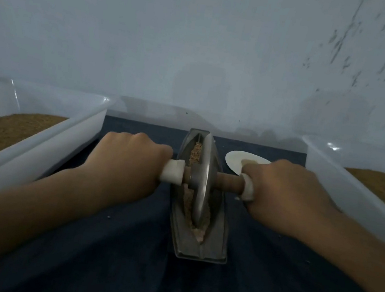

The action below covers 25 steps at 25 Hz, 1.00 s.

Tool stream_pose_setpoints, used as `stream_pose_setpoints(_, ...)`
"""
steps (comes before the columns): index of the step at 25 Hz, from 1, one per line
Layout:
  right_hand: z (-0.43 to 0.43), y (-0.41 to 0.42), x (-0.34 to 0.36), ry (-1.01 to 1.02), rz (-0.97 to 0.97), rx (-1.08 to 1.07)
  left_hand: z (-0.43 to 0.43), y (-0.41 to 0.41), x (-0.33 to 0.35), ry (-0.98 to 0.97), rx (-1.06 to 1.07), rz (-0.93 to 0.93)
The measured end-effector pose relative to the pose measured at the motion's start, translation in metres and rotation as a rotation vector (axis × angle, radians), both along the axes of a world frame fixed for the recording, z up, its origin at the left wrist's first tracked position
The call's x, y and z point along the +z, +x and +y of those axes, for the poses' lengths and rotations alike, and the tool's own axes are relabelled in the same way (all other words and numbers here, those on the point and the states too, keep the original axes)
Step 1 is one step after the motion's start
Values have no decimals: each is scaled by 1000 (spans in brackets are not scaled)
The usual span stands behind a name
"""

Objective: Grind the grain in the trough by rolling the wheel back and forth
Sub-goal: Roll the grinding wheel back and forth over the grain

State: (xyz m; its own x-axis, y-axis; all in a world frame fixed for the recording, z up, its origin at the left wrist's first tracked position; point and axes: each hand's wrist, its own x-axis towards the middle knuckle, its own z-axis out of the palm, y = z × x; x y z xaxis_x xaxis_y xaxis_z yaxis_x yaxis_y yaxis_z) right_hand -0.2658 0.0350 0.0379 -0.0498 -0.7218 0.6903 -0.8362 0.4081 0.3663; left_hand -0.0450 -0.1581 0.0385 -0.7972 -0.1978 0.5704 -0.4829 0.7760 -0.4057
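A grey metal boat-shaped trough [216, 239] lies lengthwise on the dark blue cloth, straight ahead of me. Tan grain [195, 153] fills its groove, coarser at the far end and finer and paler near me. A metal wheel [202, 180] stands upright in the groove around the middle of the trough. A wooden axle [227, 184] runs through it, with white padded grips at both ends. My left hand [126, 161] grips the left end of the axle and my right hand [287, 192] grips the right end, knuckles up.
Two translucent plastic bins hold brown grain or meal: one at the left [36, 147], one at the right [344, 193]. A small white dish [234, 159] sits just behind my right hand. A pale wall [201, 47] rises right behind the cloth.
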Motion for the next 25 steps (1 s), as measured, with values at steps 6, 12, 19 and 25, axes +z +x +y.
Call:
stream_pose_setpoints(6, -63, -12, 7, 153, -397, -210, -14, -57, 13, 109, 244, 41)
stream_pose_setpoints(12, -21, -9, 6, 181, -195, -77, -15, -24, 1, 55, 75, 2)
stream_pose_setpoints(19, -60, -14, 14, 157, -315, -201, -16, -54, 9, 229, 269, -14)
stream_pose_setpoints(25, -28, -18, -8, 78, -241, -86, -9, -38, 14, 63, 104, -35)
